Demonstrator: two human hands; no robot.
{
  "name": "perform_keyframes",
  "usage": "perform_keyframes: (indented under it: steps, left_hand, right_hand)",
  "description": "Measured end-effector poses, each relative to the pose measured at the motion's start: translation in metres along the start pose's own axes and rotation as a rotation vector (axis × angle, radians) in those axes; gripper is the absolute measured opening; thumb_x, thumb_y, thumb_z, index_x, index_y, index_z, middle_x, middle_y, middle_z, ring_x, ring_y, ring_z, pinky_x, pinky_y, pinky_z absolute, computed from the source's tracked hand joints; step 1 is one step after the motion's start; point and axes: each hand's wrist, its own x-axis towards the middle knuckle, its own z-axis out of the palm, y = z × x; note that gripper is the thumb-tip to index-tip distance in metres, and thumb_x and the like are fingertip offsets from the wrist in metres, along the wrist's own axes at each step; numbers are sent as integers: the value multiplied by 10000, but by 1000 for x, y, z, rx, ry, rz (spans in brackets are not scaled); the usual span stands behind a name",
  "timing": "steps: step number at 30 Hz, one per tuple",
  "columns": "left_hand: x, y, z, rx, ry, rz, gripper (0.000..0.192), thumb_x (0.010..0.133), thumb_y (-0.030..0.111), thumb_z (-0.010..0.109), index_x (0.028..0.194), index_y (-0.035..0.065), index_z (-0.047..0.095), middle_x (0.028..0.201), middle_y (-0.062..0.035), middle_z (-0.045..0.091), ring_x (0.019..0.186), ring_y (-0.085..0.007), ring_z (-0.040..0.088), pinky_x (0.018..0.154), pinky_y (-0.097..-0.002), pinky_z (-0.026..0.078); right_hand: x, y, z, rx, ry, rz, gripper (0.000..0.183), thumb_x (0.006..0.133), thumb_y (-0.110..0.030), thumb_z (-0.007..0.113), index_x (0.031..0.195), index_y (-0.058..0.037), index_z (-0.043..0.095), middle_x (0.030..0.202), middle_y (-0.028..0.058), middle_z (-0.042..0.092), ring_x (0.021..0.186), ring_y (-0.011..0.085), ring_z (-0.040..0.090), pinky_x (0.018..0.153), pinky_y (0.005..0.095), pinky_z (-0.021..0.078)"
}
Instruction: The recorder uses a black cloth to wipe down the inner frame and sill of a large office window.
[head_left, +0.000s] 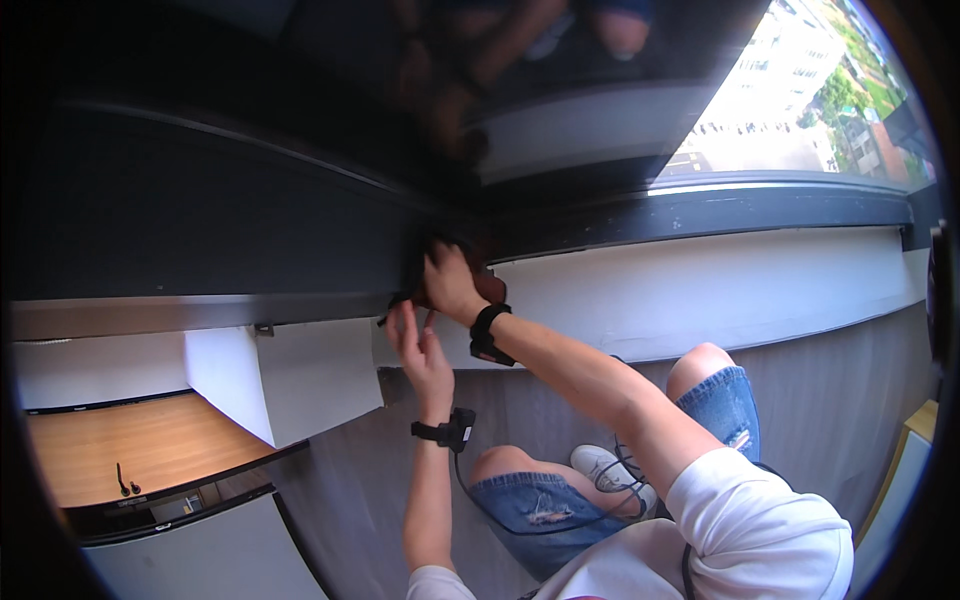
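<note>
My right hand (453, 283) is at the corner where a dark panel meets the window ledge, slightly blurred. Its fingers bend over a dark reddish-brown object (491, 288), which is mostly hidden behind the hand, so its kind is unclear. A small black strap-like piece (399, 300) sticks out on the left of it. Just below, my left hand (426, 364) is raised with the fingers apart, their tips close to the black piece; whether they touch it is hard to tell. Each wrist wears a black band with a small box.
A white ledge (697, 289) runs right beneath the window (787, 97). Dark glossy glass (570, 127) mirrors my arms. At left are the dark panel (195, 202), a white box-like block (319, 382) and a wooden desktop (150, 442). A black cable (525, 533) crosses my knees.
</note>
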Motion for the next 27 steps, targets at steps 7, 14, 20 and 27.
perform_keyframes:
  steps: [7, 14, 20, 27]
  left_hand:
    - [53, 108, -43, -33, 317, 140, 492, 1052, 93, 516, 1539, 45, 465, 1553, -153, 367, 1379, -304, 497, 1082, -427, 498]
    - [54, 83, -21, 134, 250, 99, 434, 985, -49, 522, 1413, 0, 573, 1336, -118, 408, 1103, -204, 585, 935, -351, 568]
    - [46, 57, -24, 98, 137, 22, 435, 992, -49, 524, 1421, 3, 571, 1326, -103, 428, 1140, -214, 597, 978, -370, 557]
    - [69, 107, -75, -146, 337, 151, 413, 1035, 94, 558, 1444, 39, 570, 1352, -139, 530, 1238, -260, 586, 1101, -428, 496]
  right_hand:
    - [26, -173, -62, 280, -12, -288, 498, 886, -223, 691, 1289, 50, 586, 1246, 301, 539, 1141, 470, 563, 953, 497, 501]
    - [14, -59, -39, 171, 42, -80, 586, 930, -368, 661, 1319, 59, 567, 1343, 330, 530, 1220, 487, 542, 1038, 495, 476]
    - [25, -49, -47, 133, -159, 42, 500, 881, -271, 674, 1246, 63, 605, 1289, 332, 544, 1185, 486, 547, 1040, 493, 473]
    - [32, -201, -75, 196, -137, -266, 604, 822, -237, 718, 1312, 82, 570, 1313, 314, 520, 1237, 465, 519, 1057, 496, 465]
